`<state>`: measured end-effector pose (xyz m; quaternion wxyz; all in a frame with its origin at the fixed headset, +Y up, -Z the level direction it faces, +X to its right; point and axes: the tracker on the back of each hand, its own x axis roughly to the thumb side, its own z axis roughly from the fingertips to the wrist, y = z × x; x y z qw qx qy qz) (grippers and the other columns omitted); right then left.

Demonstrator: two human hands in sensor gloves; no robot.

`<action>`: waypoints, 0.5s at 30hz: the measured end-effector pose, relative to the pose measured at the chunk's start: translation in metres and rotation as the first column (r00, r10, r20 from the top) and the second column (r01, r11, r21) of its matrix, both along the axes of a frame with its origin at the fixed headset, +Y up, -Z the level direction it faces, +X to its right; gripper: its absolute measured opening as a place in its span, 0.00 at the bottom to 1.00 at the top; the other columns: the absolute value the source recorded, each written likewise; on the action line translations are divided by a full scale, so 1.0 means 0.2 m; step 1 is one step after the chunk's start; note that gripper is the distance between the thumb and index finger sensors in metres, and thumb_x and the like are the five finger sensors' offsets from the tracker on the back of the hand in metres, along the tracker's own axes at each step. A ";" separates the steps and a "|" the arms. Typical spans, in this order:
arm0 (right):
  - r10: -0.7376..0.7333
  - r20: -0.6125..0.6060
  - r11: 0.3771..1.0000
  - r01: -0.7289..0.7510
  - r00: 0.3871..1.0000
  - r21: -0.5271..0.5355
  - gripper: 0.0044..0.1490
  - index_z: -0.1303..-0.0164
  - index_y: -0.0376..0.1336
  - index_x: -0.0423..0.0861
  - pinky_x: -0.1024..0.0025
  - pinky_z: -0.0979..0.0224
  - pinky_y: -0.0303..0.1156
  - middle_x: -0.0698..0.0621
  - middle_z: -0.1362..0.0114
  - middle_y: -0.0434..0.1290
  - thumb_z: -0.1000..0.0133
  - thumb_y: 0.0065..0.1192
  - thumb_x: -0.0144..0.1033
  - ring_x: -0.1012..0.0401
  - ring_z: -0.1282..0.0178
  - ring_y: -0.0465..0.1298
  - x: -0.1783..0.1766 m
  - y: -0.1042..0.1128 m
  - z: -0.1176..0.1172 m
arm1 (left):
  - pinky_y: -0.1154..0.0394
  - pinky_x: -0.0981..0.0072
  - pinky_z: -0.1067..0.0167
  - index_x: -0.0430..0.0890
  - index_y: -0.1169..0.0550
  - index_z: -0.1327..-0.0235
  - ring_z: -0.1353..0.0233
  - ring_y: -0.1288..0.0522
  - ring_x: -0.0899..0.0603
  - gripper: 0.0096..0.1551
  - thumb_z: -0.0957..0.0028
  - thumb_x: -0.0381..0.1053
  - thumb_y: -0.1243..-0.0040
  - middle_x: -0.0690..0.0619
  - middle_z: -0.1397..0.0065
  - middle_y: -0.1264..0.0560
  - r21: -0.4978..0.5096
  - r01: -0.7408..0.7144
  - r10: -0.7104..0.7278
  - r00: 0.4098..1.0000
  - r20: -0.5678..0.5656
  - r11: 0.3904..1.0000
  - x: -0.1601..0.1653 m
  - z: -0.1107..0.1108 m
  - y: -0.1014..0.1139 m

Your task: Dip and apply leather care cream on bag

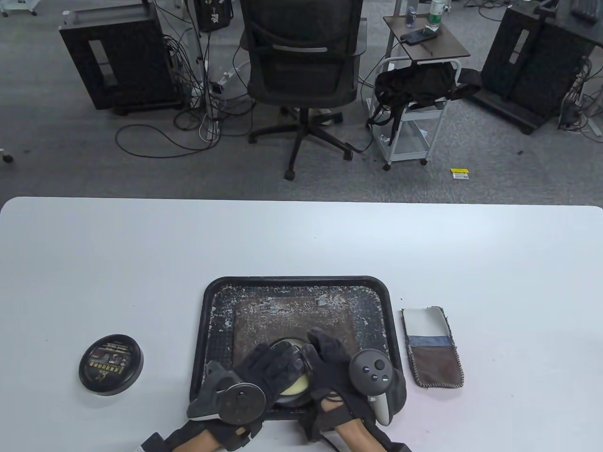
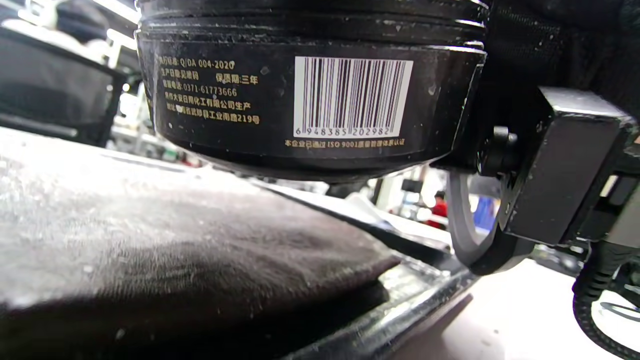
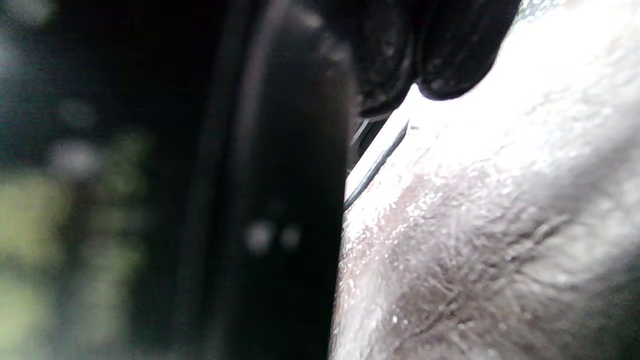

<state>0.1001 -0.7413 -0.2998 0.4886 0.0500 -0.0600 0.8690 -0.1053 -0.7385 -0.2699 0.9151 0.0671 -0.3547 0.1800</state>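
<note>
Lid [image 1: 111, 364] is off, left of the tray [image 1: 297, 282]. My left hand [image 1: 264, 372] grips the open tin [image 1: 296, 383]; right hand [image 1: 330, 358], grip unclear, beside it. Bag [image 1: 292, 320] still uncreamed, I reckon.

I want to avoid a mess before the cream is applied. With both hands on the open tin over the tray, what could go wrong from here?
1. The open cream tin, held by the left hand, seems lifted above the brown leather piece in the left wrist view; if it tips, cream may spill.
2. The right hand is at the tin with no cloth visible; the glove may get smeared.
3. The lid lies far left on the table, so closing means a long reach.
</note>
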 end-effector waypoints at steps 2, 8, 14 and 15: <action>0.012 -0.004 1.000 -0.012 1.000 -0.001 0.41 0.30 0.65 0.37 0.48 0.40 0.75 0.34 0.34 0.70 0.45 0.55 0.53 0.55 0.54 0.80 -0.01 0.00 0.00 | 0.40 0.45 0.25 0.57 0.38 0.34 0.19 0.36 0.42 0.33 0.53 0.47 0.42 0.55 0.20 0.38 -0.034 0.035 -0.036 0.999 -0.031 0.999 0.01 0.00 -0.01; 0.057 -0.004 0.998 -0.057 0.998 0.001 0.42 0.29 0.64 0.36 0.48 0.41 0.75 0.33 0.34 0.70 0.45 0.55 0.52 0.54 0.54 0.80 -0.03 -0.01 0.00 | 0.39 0.45 0.25 0.55 0.39 0.34 0.20 0.36 0.41 0.33 0.53 0.47 0.42 0.52 0.21 0.39 -0.053 0.089 -0.093 0.993 -0.069 0.995 0.04 0.00 -0.02; 0.073 -0.008 0.997 -0.073 0.997 0.038 0.41 0.30 0.64 0.37 0.47 0.40 0.75 0.34 0.33 0.70 0.45 0.55 0.52 0.54 0.54 0.80 -0.03 0.00 0.00 | 0.41 0.49 0.24 0.63 0.34 0.34 0.19 0.38 0.48 0.33 0.55 0.48 0.40 0.62 0.21 0.37 -0.074 0.023 -0.023 1.000 -0.008 0.997 0.02 -0.04 -0.04; 0.078 -0.009 0.996 -0.077 0.997 0.044 0.41 0.30 0.65 0.37 0.47 0.40 0.75 0.34 0.34 0.70 0.45 0.55 0.52 0.54 0.54 0.80 -0.03 0.00 -0.01 | 0.42 0.50 0.24 0.64 0.34 0.34 0.19 0.39 0.48 0.33 0.55 0.48 0.40 0.62 0.21 0.38 -0.074 0.019 -0.019 1.000 0.001 0.997 0.02 -0.04 -0.04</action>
